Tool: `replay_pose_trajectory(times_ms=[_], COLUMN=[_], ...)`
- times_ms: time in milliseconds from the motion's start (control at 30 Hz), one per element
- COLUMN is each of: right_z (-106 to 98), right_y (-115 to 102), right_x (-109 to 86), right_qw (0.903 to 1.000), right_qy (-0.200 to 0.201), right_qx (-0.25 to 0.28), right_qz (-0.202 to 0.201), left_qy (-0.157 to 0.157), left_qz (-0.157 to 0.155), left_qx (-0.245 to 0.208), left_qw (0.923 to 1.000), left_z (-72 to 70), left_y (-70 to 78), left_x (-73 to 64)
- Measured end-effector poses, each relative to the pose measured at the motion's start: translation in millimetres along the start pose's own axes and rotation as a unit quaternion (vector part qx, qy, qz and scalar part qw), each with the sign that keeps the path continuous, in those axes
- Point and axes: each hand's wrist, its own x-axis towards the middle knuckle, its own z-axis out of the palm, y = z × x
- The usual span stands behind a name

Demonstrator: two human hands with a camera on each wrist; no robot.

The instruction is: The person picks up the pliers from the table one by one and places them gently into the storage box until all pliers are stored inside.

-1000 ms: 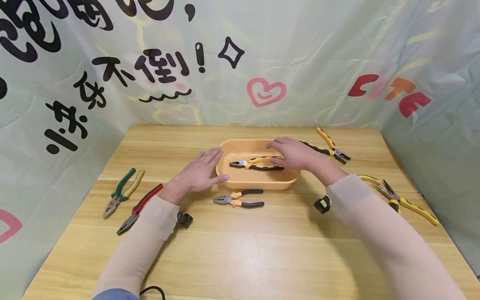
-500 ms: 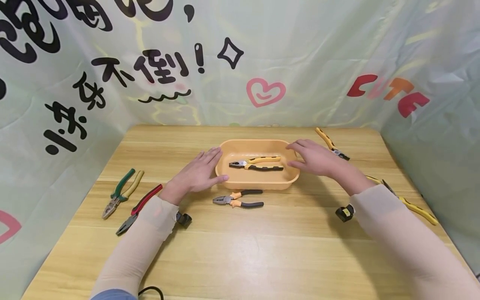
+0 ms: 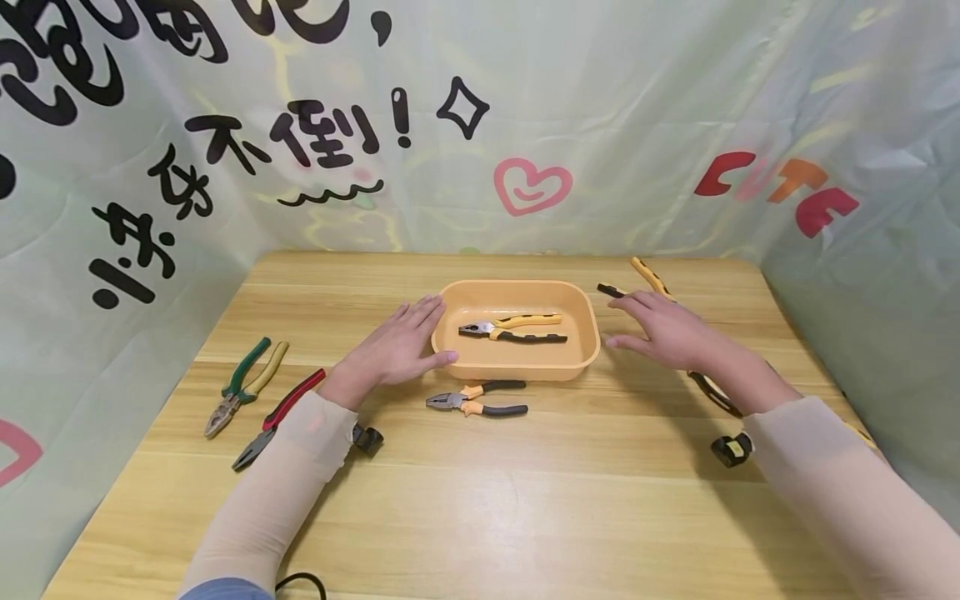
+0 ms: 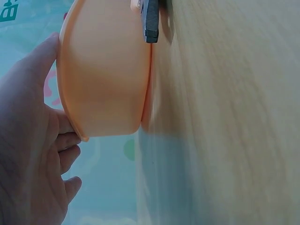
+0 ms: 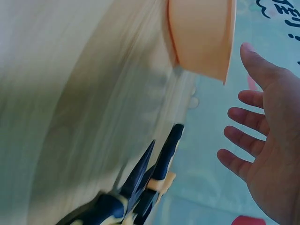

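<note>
An orange plastic basin [image 3: 517,372] stands mid-table, holding one pair of yellow-and-black combination pliers [image 3: 495,331] flat on its floor. My left hand [image 3: 393,346] rests on the basin's left rim with fingers extended; the left wrist view shows the thumb and fingertips along the rim [image 4: 64,89]. To the right of the basin, my right hand [image 3: 667,329] hovers with nothing in it, fingers spread in the right wrist view. Beneath and behind that hand lie yellow-and-black pliers [image 3: 649,275], their head hidden by it. Orange-and-black pliers [image 3: 450,401] lie in front of the basin.
On the left lie green-and-yellow pliers [image 3: 234,397] and red-handled pliers [image 3: 292,400], the latter partly behind the left sleeve. Another pair of pliers [image 3: 711,392] is mostly covered by the right forearm. A printed cloth [image 3: 600,125] encloses the table's back and sides.
My right hand has left the pliers inside the basin, passed over the right rim and moved right, outside it. My left hand has stayed on the rim.
</note>
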Motion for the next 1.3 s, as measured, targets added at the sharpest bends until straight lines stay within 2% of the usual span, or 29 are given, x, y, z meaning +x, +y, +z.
replay_pose_trajectory(times_ms=[200, 367, 633, 900, 1133, 1300], right_z=[4, 10, 12, 17, 23, 29], right_y=[13, 22, 32, 43, 54, 61], right_x=[-14.2, -27.1, -45.1, -64.7, -79.9, -87.2], right_qw=[0.9996, 0.9995, 0.9994, 0.9975, 0.9966, 0.9947], right_qy=[0.008, 0.016, 0.002, -0.017, -0.013, -0.012], right_qx=[0.012, 0.010, 0.003, -0.017, -0.034, -0.033], right_qz=[0.023, 0.025, 0.035, 0.066, 0.074, 0.097], left_qy=[-0.002, -0.006, -0.004, -0.003, -0.004, -0.004], left_qz=[-0.002, -0.003, -0.002, 0.000, -0.003, -0.005], left_qx=[0.000, -0.001, -0.001, -0.004, -0.007, -0.009], left_qw=[1.0000, 1.0000, 1.0000, 1.0000, 1.0000, 0.9999], left_z=[-0.1, 0.1, 1.3, 1.8, 2.2, 1.4], left_y=[-0.2, -0.1, -0.5, 0.1, 0.0, -0.6], left_x=[-0.5, 0.1, -0.5, -0.5, 0.0, -0.4])
